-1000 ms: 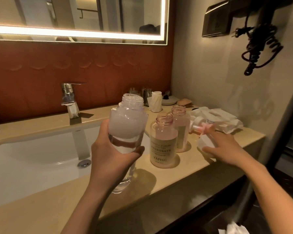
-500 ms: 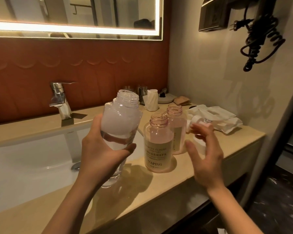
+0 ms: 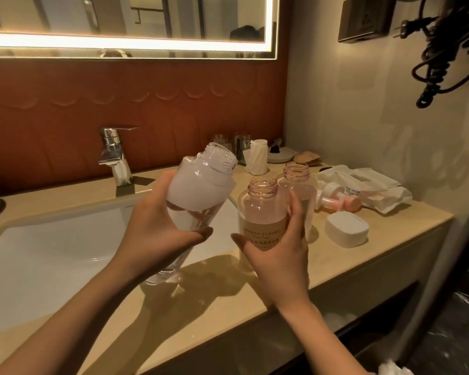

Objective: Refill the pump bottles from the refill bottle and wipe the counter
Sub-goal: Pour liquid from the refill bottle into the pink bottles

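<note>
At the right edge of the white sink basin (image 3: 52, 253), the left hand (image 3: 157, 234) clasps a clear refill bottle of cloudy liquid (image 3: 198, 190), tilted toward the open pink pump bottle (image 3: 260, 212) held in the grip of the right hand (image 3: 279, 250); the necks should meet before a slow pour.

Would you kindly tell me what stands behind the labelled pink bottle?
A second pink bottle, neck open, stands right behind it. The labelled bottle and the right hand gripping it cover much of its body, so its fill level cannot be seen.
</note>
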The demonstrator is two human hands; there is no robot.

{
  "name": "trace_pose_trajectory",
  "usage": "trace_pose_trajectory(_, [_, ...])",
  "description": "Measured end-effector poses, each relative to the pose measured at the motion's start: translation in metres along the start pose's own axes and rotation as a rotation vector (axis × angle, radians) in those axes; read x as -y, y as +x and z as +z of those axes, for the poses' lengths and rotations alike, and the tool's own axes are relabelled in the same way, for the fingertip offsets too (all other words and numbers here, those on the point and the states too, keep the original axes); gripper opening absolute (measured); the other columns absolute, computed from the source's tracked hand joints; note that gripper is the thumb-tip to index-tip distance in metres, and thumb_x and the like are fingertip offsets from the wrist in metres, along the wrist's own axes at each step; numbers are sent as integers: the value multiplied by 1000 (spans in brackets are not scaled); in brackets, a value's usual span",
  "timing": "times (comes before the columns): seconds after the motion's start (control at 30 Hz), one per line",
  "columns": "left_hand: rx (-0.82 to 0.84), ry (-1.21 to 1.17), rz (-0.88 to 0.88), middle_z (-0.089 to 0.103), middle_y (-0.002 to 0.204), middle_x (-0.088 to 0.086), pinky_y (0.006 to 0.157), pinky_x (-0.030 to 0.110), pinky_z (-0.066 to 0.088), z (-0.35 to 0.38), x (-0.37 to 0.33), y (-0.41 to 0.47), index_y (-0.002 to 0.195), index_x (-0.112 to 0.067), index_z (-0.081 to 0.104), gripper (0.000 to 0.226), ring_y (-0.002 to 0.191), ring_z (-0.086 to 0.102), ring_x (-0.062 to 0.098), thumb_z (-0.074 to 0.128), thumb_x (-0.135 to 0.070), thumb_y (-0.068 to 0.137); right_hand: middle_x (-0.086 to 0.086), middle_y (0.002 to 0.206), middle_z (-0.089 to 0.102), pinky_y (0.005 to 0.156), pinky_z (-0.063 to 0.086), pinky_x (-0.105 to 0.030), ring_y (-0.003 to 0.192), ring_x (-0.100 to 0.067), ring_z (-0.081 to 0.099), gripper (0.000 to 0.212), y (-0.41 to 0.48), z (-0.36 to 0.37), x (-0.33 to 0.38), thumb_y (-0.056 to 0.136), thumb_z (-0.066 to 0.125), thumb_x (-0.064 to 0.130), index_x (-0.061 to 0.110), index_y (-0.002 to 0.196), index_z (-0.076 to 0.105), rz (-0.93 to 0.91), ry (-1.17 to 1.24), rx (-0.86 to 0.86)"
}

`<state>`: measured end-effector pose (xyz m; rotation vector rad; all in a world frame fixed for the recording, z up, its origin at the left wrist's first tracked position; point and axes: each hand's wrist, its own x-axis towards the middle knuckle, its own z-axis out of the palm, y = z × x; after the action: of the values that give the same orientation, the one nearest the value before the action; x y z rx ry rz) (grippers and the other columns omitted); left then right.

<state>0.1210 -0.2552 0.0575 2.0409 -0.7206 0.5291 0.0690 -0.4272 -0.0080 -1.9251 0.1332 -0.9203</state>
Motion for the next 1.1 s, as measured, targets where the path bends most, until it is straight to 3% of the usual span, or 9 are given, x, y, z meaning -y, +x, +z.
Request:
trace_pose_trajectory(0.07, [8, 22, 1, 43, 102, -32, 70, 12, 38, -4, 2, -1, 121, -41, 36, 86, 95, 46, -7, 88, -14, 58, 7, 153, 22, 101, 42, -43, 136, -20, 32, 112, 0, 2, -1, 65, 81, 43, 50, 141, -1, 31, -67, 37])
trace_pose_trajectory(0.17, [35, 54, -6, 48, 103, -23, 72, 13, 38, -7, 4, -1, 121, -42, 36, 86, 94, 48, 4, 88, -15, 58, 5, 154, 20, 99, 44, -49, 134, -24, 35, 114, 0, 2, -4, 66, 80, 42, 52, 140, -6, 47, -91, 71])
trace_pose_trajectory(0.23, [54, 93, -4, 49, 106, -18, 72, 11, 37, -8, 5, 0, 122, -42, 35, 88, 96, 47, 7, 88, -15, 57, 6, 154, 22, 97, 45, -50, 133, -25, 38, 112, -1, 2, -6, 67, 79, 42, 52, 140, -5, 54, -100, 75])
trace_pose_trajectory(0.33, [86, 143, -9, 47, 101, -27, 71, 10, 38, -11, 6, 2, 120, -45, 33, 89, 93, 46, 4, 89, -20, 55, 7, 153, 23, 96, 46, -49, 131, -24, 40, 111, -2, 1, -8, 67, 79, 41, 53, 139, -5, 56, -106, 79])
trace_pose_trajectory(0.5, [101, 244, -8, 49, 101, -26, 78, 33, 49, -12, 7, 8, 125, -47, 36, 90, 96, 51, 12, 87, -28, 54, 8, 152, 21, 95, 47, -49, 130, -24, 40, 109, -1, 1, -9, 68, 78, 40, 54, 138, -4, 39, -111, 84])
trace_pose_trajectory(0.73, [151, 357, 5, 54, 102, -10, 67, 34, 50, -11, 2, 14, 126, -36, 41, 84, 89, 53, 16, 86, -28, 55, 7, 150, 26, 95, 46, -48, 128, -23, 41, 106, -1, 0, -10, 68, 78, 38, 51, 139, -1, 44, -97, 101])
trace_pose_trajectory(0.87, [187, 406, -2, 54, 102, -9, 71, 39, 52, -12, -5, 16, 125, -38, 37, 85, 89, 53, 18, 83, -37, 54, 7, 150, 26, 95, 47, -49, 128, -23, 41, 107, 0, 1, -9, 67, 78, 38, 51, 138, -1, 43, -109, 97])
trace_pose_trajectory(1.1, [233, 497, 9, 54, 99, -9, 73, 43, 51, -18, -20, 22, 124, -38, 36, 83, 88, 52, 20, 82, -35, 56, 7, 152, 23, 95, 46, -50, 132, -23, 38, 107, -1, 1, -9, 69, 77, 39, 49, 140, -1, 27, -112, 97])
